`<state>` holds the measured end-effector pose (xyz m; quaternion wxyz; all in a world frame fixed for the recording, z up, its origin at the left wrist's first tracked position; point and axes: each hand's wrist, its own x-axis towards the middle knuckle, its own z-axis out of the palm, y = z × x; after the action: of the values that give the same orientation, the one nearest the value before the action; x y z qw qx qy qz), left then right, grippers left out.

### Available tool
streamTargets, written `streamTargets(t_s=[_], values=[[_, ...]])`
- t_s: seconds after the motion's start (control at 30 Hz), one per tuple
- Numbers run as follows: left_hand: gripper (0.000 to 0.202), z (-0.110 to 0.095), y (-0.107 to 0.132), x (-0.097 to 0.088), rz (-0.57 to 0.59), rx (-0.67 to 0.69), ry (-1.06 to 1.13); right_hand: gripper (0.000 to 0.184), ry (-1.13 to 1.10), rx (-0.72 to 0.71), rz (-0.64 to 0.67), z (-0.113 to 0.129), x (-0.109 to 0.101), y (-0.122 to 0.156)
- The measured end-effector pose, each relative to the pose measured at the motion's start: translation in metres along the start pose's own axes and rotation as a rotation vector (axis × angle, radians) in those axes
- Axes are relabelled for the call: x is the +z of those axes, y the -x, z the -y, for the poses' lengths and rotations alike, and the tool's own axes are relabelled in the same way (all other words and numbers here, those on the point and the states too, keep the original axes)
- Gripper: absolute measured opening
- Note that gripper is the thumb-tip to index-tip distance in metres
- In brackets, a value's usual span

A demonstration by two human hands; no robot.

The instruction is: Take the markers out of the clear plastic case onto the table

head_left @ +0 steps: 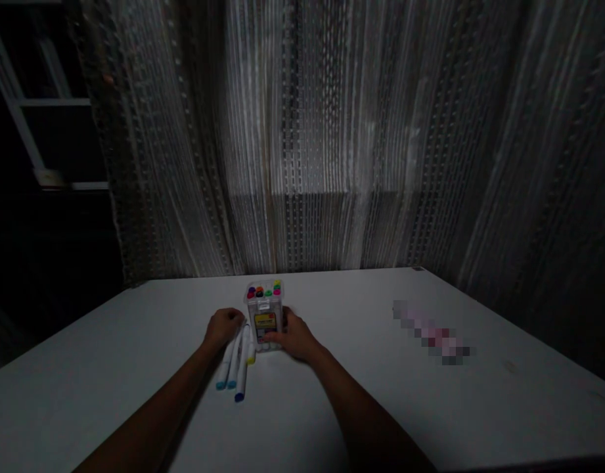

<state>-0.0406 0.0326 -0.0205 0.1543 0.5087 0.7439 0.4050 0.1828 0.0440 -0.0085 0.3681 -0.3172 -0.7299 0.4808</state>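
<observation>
Three markers (234, 368) under left hand (223, 326), long axes toward camera, caps nearest.

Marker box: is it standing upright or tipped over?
Upright: the marker box stands on the white table, coloured caps showing at its top, right hand steadying it.

A white table (110, 368) is seen before a long grey curtain (332, 131) (patterned in vertical lines); a dark shelf (41, 105) is placed left.
</observation>
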Motion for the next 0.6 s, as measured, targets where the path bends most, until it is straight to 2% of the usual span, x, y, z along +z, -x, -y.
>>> streamTargets(t_s=[0.27,0.47,0.53,0.6], values=[[0.019,-0.018,0.002,0.018,-0.036,0.032,-0.025,0.057,0.071,0.009,-0.068,0.008,-0.001,0.004],[0.026,-0.016,0.001,0.018,-0.035,0.096,0.092,0.062,0.032,0.013,-0.122,0.007,0.0,0.004],[0.028,-0.014,0.004,0.018,-0.001,0.132,0.136,0.063,0.038,0.017,-0.125,0.008,0.0,0.004],[0.03,-0.013,0.009,0.018,0.081,0.196,0.204,0.062,0.054,0.015,-0.131,0.01,0.0,0.005]])
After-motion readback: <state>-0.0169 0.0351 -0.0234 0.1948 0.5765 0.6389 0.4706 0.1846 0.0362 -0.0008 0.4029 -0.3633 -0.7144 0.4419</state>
